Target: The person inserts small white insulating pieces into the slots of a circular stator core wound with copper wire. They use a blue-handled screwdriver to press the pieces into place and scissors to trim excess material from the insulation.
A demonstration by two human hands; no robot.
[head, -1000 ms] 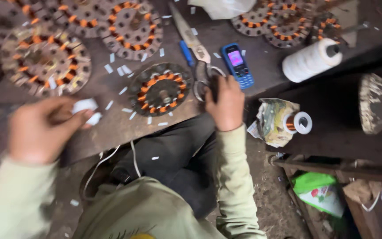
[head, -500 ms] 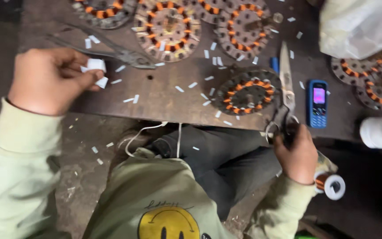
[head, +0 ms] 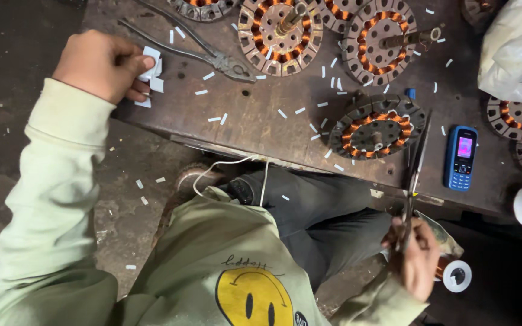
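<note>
Left hand [head: 101, 65] pinches white paper slips [head: 150, 67]; right hand [head: 417, 261] grips scissors [head: 414, 175] (blades seemingly closed), stator [head: 377, 126] at their 11 o'clock.

Single head-worn view, taken from above the seated person and facing steeply down over chest and lap. The tabletop [head: 261, 121] filled the upper frame at close range, beyond both grips; the left hand [head: 101, 65] appeared upper left, the right hand [head: 418, 259] lower right.

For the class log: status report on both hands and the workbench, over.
Left hand pinching small white paper slips. Right hand gripping long steel scissors, blades over brown metal bench. Copper-wound round stator beside the blades.
</note>
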